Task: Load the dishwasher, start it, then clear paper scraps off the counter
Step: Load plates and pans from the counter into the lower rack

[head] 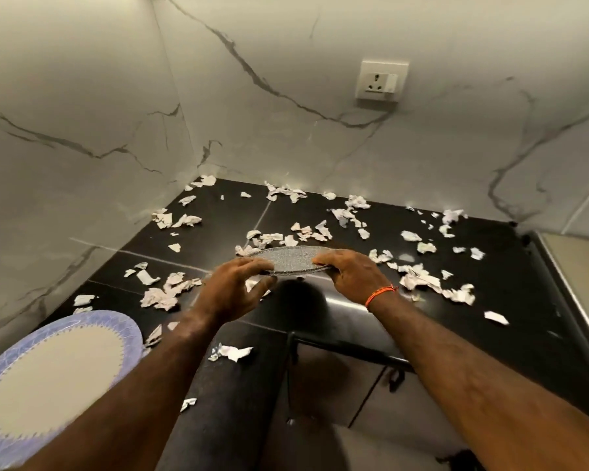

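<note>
Both hands, left (240,283) and right (349,271), pinched a textured glass plate (291,260) by opposite rims near the counter's (490,300) front edge; likely stiff, fragile, slippery. Scraps (160,297) lay light.

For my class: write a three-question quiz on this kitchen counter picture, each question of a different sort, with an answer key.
1. True or false: both hands hold the glass plate.
2. Multiple choice: the paper scraps lie mostly on A) the black counter, B) the patterned plate, C) the wall socket.
3. Fill in: the orange thread is on the ___ wrist.

Key
1. True: left hand and right hand grip its opposite edges.
2. A
3. right
</note>
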`<state>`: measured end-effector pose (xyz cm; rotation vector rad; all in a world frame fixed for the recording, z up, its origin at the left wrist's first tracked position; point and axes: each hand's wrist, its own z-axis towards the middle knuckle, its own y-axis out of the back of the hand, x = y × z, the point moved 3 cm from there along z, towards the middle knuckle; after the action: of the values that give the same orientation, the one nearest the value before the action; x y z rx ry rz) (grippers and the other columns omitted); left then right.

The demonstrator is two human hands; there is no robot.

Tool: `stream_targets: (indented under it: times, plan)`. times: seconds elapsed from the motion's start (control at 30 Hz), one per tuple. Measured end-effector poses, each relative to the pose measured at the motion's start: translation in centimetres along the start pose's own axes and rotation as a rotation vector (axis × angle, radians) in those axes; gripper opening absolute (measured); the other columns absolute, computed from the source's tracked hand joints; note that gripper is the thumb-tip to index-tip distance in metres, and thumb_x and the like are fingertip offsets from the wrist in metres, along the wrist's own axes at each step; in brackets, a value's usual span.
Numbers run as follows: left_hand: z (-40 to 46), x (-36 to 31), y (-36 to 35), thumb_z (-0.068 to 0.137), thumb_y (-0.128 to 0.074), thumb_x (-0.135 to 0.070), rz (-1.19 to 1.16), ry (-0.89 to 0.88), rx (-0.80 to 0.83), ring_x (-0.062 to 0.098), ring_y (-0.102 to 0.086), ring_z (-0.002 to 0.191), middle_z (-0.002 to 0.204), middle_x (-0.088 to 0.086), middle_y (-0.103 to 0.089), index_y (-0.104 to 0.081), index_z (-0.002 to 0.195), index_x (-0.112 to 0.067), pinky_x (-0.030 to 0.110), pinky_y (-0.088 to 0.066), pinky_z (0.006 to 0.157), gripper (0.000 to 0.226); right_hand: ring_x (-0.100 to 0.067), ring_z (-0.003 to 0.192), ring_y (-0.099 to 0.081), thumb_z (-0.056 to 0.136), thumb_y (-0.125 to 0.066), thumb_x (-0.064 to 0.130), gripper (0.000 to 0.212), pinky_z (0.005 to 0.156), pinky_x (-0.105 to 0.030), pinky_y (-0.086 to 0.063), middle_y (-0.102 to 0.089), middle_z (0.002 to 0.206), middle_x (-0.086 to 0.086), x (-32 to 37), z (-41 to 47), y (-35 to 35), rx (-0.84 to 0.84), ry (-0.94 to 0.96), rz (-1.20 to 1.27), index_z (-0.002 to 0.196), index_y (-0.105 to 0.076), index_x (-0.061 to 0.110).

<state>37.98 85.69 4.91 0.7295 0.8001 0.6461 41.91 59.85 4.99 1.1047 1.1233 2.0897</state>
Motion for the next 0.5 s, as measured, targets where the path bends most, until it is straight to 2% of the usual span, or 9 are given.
stream_targets:
  times: [0.17,0.27,0.37,0.5]
  plan:
    - [0.7,-5.1,-1.8,0.096,-0.062,-0.043,0.002,-0.082,-0.003,0.016,-0.069,0.104,0.113,0.001,-0.074,-0.074,0.111,-0.018,0.032,-0.058,0.087,0.031,-0.022,0.105,-0.068,0.091,-0.066,0.013,0.030,0.093,-0.037,-0.054,-0.073,0.116,-0.001,-1.5,-6.0,2.3,-0.046,-0.100,-0.042,0.119,-0.071,0.023]
    - [0.7,-8.5,-3.4,0.097,-0.066,-0.036,0.009,-0.113,-0.007,0.020,-0.069,0.104,0.111,0.005,-0.073,-0.073,0.109,-0.015,0.033,-0.057,0.085,0.025,-0.017,0.106,-0.068,0.090,-0.068,0.033,0.033,0.093,-0.033,-0.054,-0.073,0.117,0.002,-2.0,-10.0,4.2,-0.081,-0.179,-0.036,0.121,-0.070,0.024]
    - [0.1,-11.9,-5.3,0.096,-0.066,-0.035,-0.020,-0.177,0.033,0.023,-0.066,0.108,0.112,0.008,-0.072,-0.071,0.109,-0.013,0.038,-0.057,0.091,0.027,-0.011,0.110,-0.065,0.089,-0.057,0.059,0.052,0.095,-0.030,-0.052,-0.070,0.122,0.005,-1.9,-14.6,5.9,-0.069,-0.233,-0.027,0.127,-0.067,0.025]
    - [-1.2,-16.7,-7.7,0.095,-0.064,-0.037,-0.086,-0.272,0.062,0.023,-0.062,0.117,0.115,0.006,-0.070,-0.071,0.110,-0.011,0.038,-0.051,0.100,0.030,-0.016,0.110,-0.064,0.092,-0.047,0.059,0.049,0.094,-0.037,-0.052,-0.071,0.121,0.005,-2.2,-21.4,7.2,-0.075,-0.276,-0.064,0.123,-0.068,0.028]
